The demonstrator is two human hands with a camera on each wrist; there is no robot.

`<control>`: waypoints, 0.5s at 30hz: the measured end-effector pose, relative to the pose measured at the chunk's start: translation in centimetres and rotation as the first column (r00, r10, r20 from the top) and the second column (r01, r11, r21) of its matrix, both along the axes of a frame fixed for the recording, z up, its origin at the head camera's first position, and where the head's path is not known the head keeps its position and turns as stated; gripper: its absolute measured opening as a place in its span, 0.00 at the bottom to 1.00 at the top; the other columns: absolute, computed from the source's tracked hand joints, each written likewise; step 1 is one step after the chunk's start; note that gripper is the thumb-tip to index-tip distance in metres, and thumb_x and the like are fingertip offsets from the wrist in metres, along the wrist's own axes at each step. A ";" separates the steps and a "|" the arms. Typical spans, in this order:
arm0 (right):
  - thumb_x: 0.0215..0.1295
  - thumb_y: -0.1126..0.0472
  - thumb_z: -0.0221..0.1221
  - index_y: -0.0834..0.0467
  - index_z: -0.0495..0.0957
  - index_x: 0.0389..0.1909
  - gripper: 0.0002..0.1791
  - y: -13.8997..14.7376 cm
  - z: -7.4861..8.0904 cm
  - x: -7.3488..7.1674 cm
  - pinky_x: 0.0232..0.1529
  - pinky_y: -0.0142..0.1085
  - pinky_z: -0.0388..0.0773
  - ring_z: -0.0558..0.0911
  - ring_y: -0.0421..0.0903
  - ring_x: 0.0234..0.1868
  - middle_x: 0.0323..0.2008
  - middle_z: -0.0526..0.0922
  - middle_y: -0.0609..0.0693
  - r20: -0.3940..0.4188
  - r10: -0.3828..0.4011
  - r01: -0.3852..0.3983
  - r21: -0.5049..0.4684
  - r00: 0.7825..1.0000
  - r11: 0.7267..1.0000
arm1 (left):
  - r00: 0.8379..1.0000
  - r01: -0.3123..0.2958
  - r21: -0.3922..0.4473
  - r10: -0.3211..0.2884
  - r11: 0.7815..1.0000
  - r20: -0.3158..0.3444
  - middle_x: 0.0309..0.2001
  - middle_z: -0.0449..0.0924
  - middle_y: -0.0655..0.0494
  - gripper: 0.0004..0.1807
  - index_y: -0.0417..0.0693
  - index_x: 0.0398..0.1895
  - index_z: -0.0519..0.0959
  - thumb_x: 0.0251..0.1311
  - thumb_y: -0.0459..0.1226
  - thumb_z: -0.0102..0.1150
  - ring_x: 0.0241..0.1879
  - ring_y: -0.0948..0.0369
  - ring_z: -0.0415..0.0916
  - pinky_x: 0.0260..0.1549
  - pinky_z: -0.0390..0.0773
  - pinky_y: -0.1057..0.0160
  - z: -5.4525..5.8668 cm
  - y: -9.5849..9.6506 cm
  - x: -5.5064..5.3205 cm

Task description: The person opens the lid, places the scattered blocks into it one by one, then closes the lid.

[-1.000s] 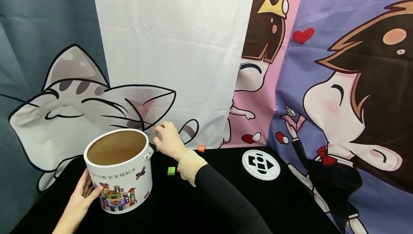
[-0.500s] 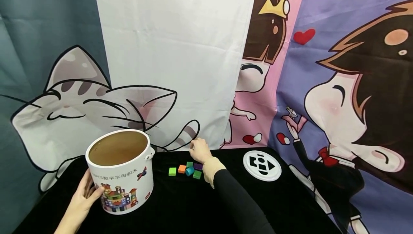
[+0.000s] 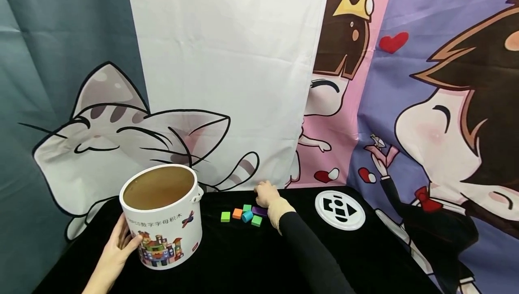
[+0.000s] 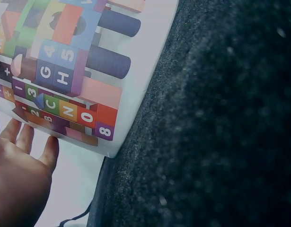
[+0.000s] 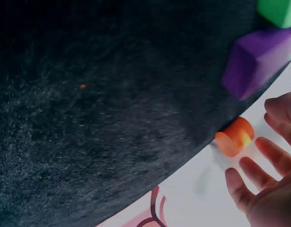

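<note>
My left hand (image 3: pixel 112 255) grips the lower left side of a white bucket (image 3: pixel 188 235), thumb on its printed front. In the left wrist view, fingertips meet the block picture on the bucket's wall. The bucket stands with its mouth up. My right hand (image 3: pixel 267 193) is at the table's far edge, beside a purple block (image 3: pixel 259 211). In the right wrist view its spread fingers (image 5: pixel 240 189) are close to an orange cylinder (image 5: pixel 235 137), which the hand hides in the head view. Left of it lie a blue cylinder (image 3: pixel 247 216), an orange block (image 3: pixel 237 213) and several green blocks (image 3: pixel 225 217).
A white round lid (image 3: pixel 352 222) with cut-out shapes lies at the right on the black table cloth (image 3: pixel 243 258). Printed curtains (image 3: pixel 227 59) hang right behind the table's far edge.
My right hand has moved from behind the bucket's right rim rightward to the far edge, uncovering the block group. The left hand keeps its grip on the bucket. The head view has shifted slightly.
</note>
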State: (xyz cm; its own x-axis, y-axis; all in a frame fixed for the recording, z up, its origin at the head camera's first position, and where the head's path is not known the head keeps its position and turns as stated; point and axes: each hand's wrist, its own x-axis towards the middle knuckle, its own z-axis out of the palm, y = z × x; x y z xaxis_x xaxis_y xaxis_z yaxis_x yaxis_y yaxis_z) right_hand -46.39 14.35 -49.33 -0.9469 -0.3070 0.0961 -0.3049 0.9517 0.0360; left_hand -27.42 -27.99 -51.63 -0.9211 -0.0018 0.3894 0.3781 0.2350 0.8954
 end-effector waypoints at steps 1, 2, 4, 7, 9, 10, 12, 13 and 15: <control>0.59 0.61 0.62 0.52 0.84 0.49 0.16 0.1 -0.1 0.0 0.49 0.51 0.72 0.72 0.53 0.54 0.50 0.79 0.49 0.006 0.003 -0.003 0.018 1.000 1.000 | 1.000 0.001 0.006 -0.001 1.000 0.005 0.78 0.34 0.52 0.45 0.62 0.79 0.35 0.71 0.30 0.51 0.66 0.80 0.44 0.57 0.55 0.84 0.0 0.0 0.1; 0.60 0.61 0.61 0.52 0.84 0.51 0.17 0.2 -0.2 0.1 0.50 0.50 0.72 0.71 0.53 0.55 0.52 0.79 0.48 0.014 0.002 -0.003 0.034 1.000 0.999 | 1.000 0.002 0.008 -0.002 1.000 0.010 0.78 0.33 0.51 0.45 0.62 0.79 0.35 0.71 0.30 0.50 0.66 0.80 0.44 0.56 0.55 0.84 -0.1 0.1 0.1; 0.60 0.61 0.61 0.51 0.83 0.51 0.17 0.4 -0.5 0.0 0.50 0.50 0.71 0.70 0.52 0.57 0.54 0.78 0.47 0.017 -0.008 0.007 0.052 1.000 0.999 | 1.000 0.004 0.010 -0.004 1.000 0.022 0.78 0.32 0.49 0.45 0.61 0.79 0.34 0.72 0.31 0.51 0.66 0.80 0.44 0.57 0.54 0.84 -0.2 0.2 0.2; 0.60 0.62 0.61 0.52 0.83 0.51 0.17 0.9 -0.8 -0.2 0.52 0.50 0.70 0.70 0.53 0.57 0.54 0.78 0.49 0.008 -0.026 0.025 0.039 1.000 0.999 | 0.999 0.006 0.014 -0.007 1.000 0.036 0.78 0.31 0.48 0.45 0.61 0.79 0.33 0.72 0.31 0.50 0.66 0.80 0.43 0.58 0.52 0.84 -0.4 0.3 0.2; 0.59 0.63 0.62 0.54 0.83 0.49 0.16 1.2 -1.0 -0.4 0.51 0.51 0.72 0.71 0.55 0.56 0.51 0.78 0.52 0.000 -0.031 0.031 0.013 1.000 0.999 | 0.999 0.002 0.012 -0.002 1.000 0.040 0.78 0.32 0.47 0.45 0.61 0.79 0.33 0.72 0.31 0.50 0.66 0.80 0.43 0.58 0.51 0.84 -0.5 0.3 0.2; 0.58 0.64 0.62 0.55 0.83 0.47 0.14 1.3 -1.1 -0.4 0.50 0.51 0.73 0.71 0.56 0.54 0.49 0.77 0.53 -0.003 -0.036 0.036 -0.001 0.999 0.999 | 0.999 0.000 0.013 -0.001 1.000 0.039 0.78 0.32 0.47 0.45 0.61 0.79 0.34 0.72 0.31 0.50 0.66 0.80 0.43 0.58 0.51 0.84 -0.5 0.2 0.2; 0.57 0.65 0.63 0.56 0.83 0.42 0.10 1.6 -1.3 -0.4 0.48 0.52 0.75 0.73 0.57 0.52 0.46 0.77 0.54 0.007 -0.069 0.069 -0.020 0.998 0.997 | 0.999 -0.009 0.002 0.009 1.000 0.032 0.78 0.33 0.47 0.45 0.61 0.79 0.34 0.72 0.31 0.50 0.66 0.80 0.43 0.58 0.51 0.84 -0.5 0.2 0.1; 0.57 0.65 0.64 0.57 0.83 0.38 0.08 1.8 -1.3 -0.4 0.46 0.51 0.76 0.75 0.58 0.49 0.44 0.78 0.55 0.010 -0.094 0.094 -0.034 0.996 0.995 | 1.000 -0.006 0.006 0.006 1.000 0.027 0.78 0.33 0.47 0.45 0.61 0.79 0.34 0.71 0.30 0.50 0.66 0.80 0.44 0.58 0.51 0.84 -0.4 0.2 0.1; 0.55 0.66 0.66 0.58 0.82 0.33 0.05 2.1 -1.5 -0.5 0.43 0.51 0.78 0.78 0.58 0.46 0.42 0.80 0.56 0.016 -0.149 0.150 -0.063 0.989 0.987 | 1.000 -0.006 0.008 0.006 1.000 0.015 0.78 0.33 0.47 0.45 0.61 0.79 0.35 0.71 0.29 0.51 0.66 0.79 0.44 0.58 0.51 0.84 -0.3 0.2 0.0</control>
State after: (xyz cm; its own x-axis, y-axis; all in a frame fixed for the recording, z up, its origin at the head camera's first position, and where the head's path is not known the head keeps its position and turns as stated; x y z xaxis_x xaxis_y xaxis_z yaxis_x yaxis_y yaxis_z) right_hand -46.85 16.45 -50.82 -0.9827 -0.1557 0.1000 -0.1593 0.9868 -0.0293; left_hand -27.45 -27.81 -51.90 -0.9269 -0.0099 0.3751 0.3630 0.2302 0.9029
